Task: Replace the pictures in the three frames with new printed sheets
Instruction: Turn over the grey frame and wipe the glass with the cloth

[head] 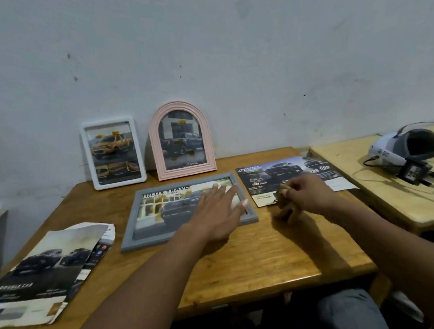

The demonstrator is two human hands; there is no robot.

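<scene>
the grey frame (188,210) lies flat, long axis left-right. the left hand (214,214) rests on its right part, fingers spread. just right of the frame, the right hand (304,196) pinches something small, unclear what.

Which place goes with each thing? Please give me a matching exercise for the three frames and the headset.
Things:
1. white frame
2. pink arched frame
3. grey frame
4. headset

Places:
A. flat on the table, under the left hand
B. on the side table at right
C. upright against the wall, far left
D. upright against the wall, beside the white one

Pairs: 1-C, 2-D, 3-A, 4-B
</scene>
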